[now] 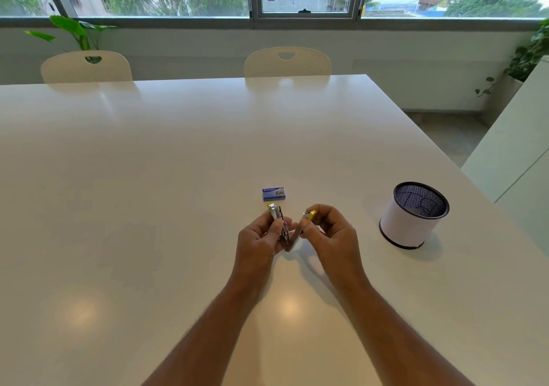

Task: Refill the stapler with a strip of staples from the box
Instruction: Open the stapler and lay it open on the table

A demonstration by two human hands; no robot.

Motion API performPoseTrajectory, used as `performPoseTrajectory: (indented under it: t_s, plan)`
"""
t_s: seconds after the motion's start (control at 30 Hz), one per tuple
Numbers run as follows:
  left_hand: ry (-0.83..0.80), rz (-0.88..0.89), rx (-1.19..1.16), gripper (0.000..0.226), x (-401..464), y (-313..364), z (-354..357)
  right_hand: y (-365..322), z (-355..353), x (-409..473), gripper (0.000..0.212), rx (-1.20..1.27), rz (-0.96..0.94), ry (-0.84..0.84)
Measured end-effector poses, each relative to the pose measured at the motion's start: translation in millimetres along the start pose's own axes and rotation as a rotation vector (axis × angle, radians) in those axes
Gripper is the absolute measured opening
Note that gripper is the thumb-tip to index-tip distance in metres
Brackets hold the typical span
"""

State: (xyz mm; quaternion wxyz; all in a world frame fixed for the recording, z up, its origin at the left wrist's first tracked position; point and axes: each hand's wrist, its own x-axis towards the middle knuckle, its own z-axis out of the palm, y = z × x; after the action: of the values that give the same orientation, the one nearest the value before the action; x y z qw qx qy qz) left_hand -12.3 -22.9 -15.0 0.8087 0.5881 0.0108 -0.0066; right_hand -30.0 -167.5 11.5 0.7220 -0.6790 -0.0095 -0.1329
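A small yellow and metal stapler (289,238) is held above the white table (178,177), hinged apart into a V. My left hand (260,237) grips its left half, whose metal channel points up. My right hand (329,231) pinches the right half, the yellow-tipped arm. The two halves meet at the hinge low between my hands. A small blue staple box (273,193) lies flat on the table just beyond my hands, apart from them. I cannot tell whether staples sit in the channel.
A white cylindrical pen holder with a dark mesh inside (413,214) stands to the right of my hands. Two pale chairs (286,63) are pushed in at the table's far edge. The table's right edge runs diagonally near a white cabinet (517,154).
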Motion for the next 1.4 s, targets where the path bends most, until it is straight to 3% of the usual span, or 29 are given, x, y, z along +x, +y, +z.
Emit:
performPoseTrajectory:
  t_s: [0.13, 0.4, 0.57, 0.7, 0.93, 1.13, 1.4]
  plan:
    - [-0.041, -0.062, -0.115, 0.030, 1.1, 2.5, -4.9, -6.4, -3.6, -11.2, 0.023, -0.047, -0.086, -0.094]
    - [0.001, -0.201, -0.412, 0.027, 9.1, 4.8, -9.8, -5.3, -17.6, -41.5, 0.022, -0.257, -0.261, -0.479]
    - [0.030, -0.239, -0.474, 0.024, 12.4, 5.9, -10.0, -2.9, -18.7, -48.1, 0.023, -0.376, -0.252, -0.630]
    - [0.020, -0.237, -0.462, 0.026, 13.4, 5.7, -10.2, -4.6, -22.5, -45.9, 0.038, -0.395, -0.230, -0.686]
    - [-0.017, -0.239, -0.456, 0.025, 17.6, 5.4, -9.9, -1.9, -22.8, -36.7, 0.035, -0.381, -0.244, -0.646]
    - [-0.093, -0.217, -0.388, 0.032, 18.3, 3.5, -12.8, -3.0, -0.5, 1.4, 0.032, -0.495, -0.336, -0.280]
    - [-0.145, -0.190, -0.375, 0.033, 19.4, -1.7, -16.5, 2.0, 16.6, 31.2, 0.029, -0.658, -0.414, -0.302]
